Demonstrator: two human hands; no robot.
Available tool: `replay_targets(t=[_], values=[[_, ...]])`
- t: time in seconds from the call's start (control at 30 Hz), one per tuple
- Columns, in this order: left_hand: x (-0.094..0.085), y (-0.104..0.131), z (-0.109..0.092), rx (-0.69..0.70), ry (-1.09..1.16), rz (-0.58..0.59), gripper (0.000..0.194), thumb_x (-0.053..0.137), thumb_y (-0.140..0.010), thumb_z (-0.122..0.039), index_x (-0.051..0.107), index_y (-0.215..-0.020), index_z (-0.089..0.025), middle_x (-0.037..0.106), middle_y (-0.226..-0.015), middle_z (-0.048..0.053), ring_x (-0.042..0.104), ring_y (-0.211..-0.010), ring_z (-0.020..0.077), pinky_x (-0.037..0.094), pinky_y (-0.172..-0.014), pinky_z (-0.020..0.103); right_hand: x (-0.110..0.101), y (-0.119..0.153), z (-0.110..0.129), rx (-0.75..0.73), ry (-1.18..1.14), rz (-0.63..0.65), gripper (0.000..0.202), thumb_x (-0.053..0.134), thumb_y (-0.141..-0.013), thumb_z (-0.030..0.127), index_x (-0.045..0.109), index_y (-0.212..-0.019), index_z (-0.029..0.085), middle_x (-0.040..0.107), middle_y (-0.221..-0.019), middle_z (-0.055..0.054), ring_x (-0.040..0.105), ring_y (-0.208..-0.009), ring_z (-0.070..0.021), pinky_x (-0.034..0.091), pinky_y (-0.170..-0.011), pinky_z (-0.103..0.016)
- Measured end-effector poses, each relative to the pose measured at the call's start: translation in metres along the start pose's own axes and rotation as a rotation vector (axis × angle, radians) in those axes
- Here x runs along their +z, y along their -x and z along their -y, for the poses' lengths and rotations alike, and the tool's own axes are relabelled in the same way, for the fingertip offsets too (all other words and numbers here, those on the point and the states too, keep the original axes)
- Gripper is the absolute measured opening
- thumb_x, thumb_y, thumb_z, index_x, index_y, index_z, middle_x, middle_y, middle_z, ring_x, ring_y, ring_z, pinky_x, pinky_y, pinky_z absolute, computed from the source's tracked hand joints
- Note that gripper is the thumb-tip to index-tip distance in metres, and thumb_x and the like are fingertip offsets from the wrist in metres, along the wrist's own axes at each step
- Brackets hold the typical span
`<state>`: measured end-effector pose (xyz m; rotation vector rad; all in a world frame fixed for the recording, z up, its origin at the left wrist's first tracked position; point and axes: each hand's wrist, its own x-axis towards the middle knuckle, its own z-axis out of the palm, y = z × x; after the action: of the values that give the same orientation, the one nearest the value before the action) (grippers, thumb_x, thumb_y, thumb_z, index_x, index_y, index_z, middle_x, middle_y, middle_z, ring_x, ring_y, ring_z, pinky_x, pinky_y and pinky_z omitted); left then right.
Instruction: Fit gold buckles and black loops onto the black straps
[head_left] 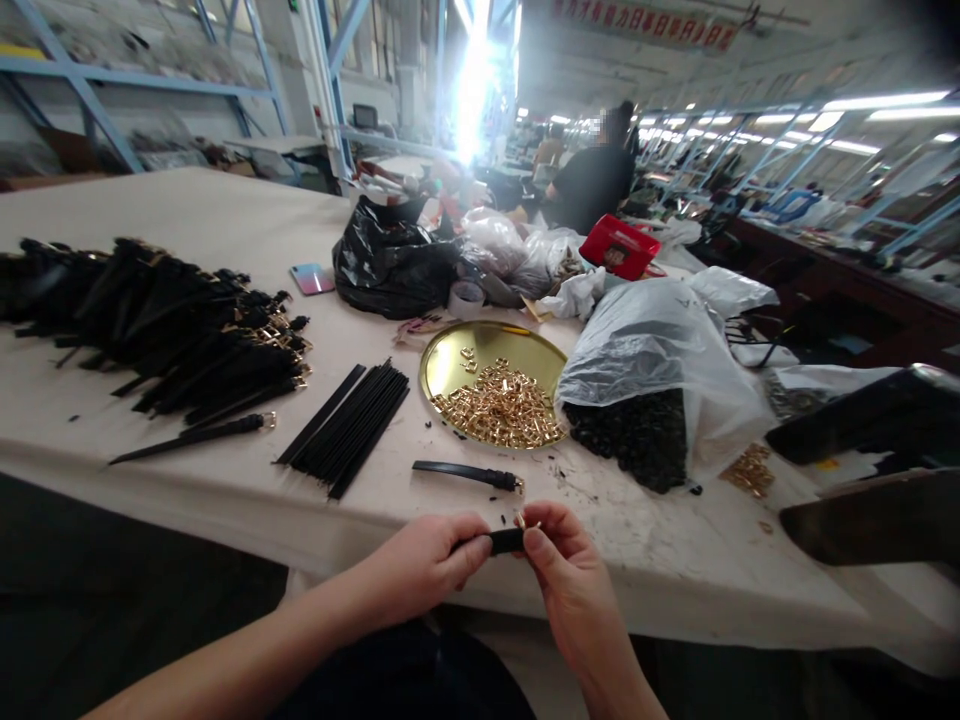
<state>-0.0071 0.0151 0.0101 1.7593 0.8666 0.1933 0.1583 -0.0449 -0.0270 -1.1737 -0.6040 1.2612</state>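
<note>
A black strap (507, 541) stretches between my two hands above the table's front edge. My left hand (431, 560) is closed around the strap, thumb on top. My right hand (562, 555) pinches the strap's other end, where a gold buckle (523, 522) shows between the fingers. Just beyond my hands lies a black strap with a gold buckle (469, 475). Behind it, a round gold tray (442, 350) carries a heap of small gold buckles (499, 405). To the left of the tray sits a stack of plain black straps (352, 425).
Many buckled black straps (165, 330) are piled at the left, with one single strap (195, 437) in front. A clear plastic bag (645, 340) spills small black pieces (637, 435). Further back are a black bag (390, 260), a tape roll (466, 298), a phone (311, 279) and a red packet (619, 248).
</note>
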Motion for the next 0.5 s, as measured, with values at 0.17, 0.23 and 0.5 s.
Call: replay_targets(t=[0.17,0.23,0.5], values=[[0.0,-0.006,-0.002,-0.001,0.011,-0.001,0.028,0.035,-0.086,-0.034,0.052,-0.073,-0.017,0.047,-0.06,-0.004,0.044,-0.057,0.0107,0.031,-0.053,0.02,-0.001,0.002,-0.003,0.023,0.005,0.002,0.02,0.073,-0.064,0.031,0.063,-0.079,0.023,0.059,-0.072,0.002,0.05,-0.067,-0.0121,0.042,-0.064,-0.024],[-0.001,-0.008,-0.003,-0.003,0.001,-0.005,0.028,0.034,-0.086,-0.033,0.052,-0.072,-0.017,0.047,-0.06,-0.004,0.044,-0.058,0.011,0.031,-0.054,0.02,0.0,0.001,-0.004,0.034,-0.001,0.002,0.02,0.073,-0.064,0.03,0.063,-0.079,0.023,0.06,-0.074,0.002,0.051,-0.068,-0.012,0.042,-0.065,-0.024],[0.001,-0.012,-0.005,-0.091,0.247,0.033,0.01,0.043,-0.075,-0.018,0.046,-0.084,-0.017,0.048,-0.073,-0.003,0.046,-0.066,0.0114,0.037,-0.059,0.021,0.018,0.0,-0.018,0.024,0.139,0.011,0.02,0.071,-0.065,0.033,0.061,-0.078,0.022,0.064,-0.074,0.0,0.057,-0.073,-0.0174,0.044,-0.068,-0.029]])
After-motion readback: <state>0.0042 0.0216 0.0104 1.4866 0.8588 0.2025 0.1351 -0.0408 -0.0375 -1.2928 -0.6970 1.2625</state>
